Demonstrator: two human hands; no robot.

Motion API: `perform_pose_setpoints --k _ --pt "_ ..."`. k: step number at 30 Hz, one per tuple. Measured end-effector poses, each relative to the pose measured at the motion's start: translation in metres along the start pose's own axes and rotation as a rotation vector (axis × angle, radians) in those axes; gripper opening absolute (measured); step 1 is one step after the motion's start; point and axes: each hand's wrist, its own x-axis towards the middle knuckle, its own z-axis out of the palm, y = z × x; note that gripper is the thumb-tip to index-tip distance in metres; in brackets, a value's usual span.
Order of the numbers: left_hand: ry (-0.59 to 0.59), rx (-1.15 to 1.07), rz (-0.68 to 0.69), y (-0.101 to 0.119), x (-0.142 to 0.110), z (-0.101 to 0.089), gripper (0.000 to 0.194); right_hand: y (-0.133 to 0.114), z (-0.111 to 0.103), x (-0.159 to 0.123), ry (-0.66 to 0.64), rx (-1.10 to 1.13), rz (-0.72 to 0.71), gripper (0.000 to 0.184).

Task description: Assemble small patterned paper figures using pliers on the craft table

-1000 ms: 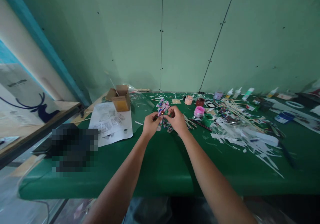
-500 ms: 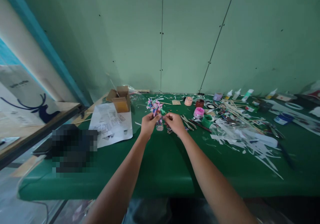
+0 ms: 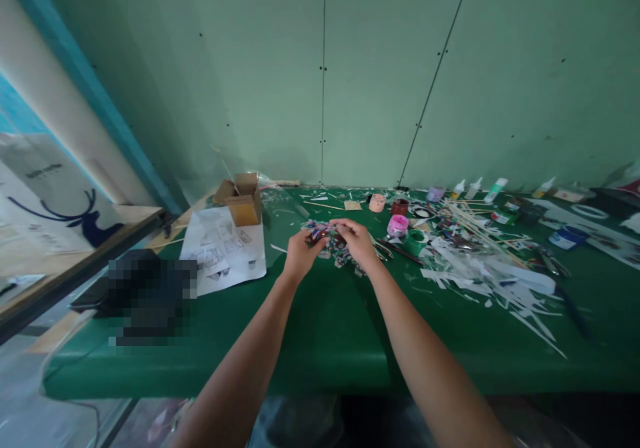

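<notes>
Both left hand (image 3: 300, 255) and right hand (image 3: 361, 247) curl closed fingers (image 3: 345, 223) around a colourful piece (image 3: 341, 255), inside table edge (image 3: 330, 369).

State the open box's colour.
The open box is brown, best seen in the head view.

A pale green panelled wall (image 3: 260, 68) rises behind the green-covered table (image 3: 330, 341).

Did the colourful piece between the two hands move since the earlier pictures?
Yes, lower in the view. Earlier, the top of the colourful piece stood above the level of the pink jar; now it is about level with that jar.
</notes>
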Motion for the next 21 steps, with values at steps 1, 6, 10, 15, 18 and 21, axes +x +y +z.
perform_pose_setpoints --k 1,6,10,15,18,21 --pt "-0.005 0.003 0.054 0.001 -0.001 -0.002 0.014 -0.001 -0.001 0.0 -0.013 0.035 -0.015 0.028" --pt "-0.096 -0.059 0.274 -0.001 -0.004 -0.009 0.022 -0.007 0.001 -0.004 -0.037 0.104 -0.118 0.026" --pt "-0.063 -0.065 0.318 -0.004 -0.002 -0.01 0.021 -0.011 0.002 -0.007 -0.053 0.066 -0.174 0.027" --pt "-0.05 -0.114 0.281 -0.008 -0.001 -0.008 0.015 -0.014 0.001 -0.008 -0.06 0.009 -0.189 0.025" --pt "-0.036 -0.142 0.248 -0.008 -0.001 -0.006 0.015 -0.013 0.001 -0.008 -0.058 -0.011 -0.166 0.024" --pt "-0.014 -0.172 0.227 -0.006 -0.002 -0.005 0.014 -0.01 0.002 -0.008 -0.043 -0.004 -0.151 0.025"
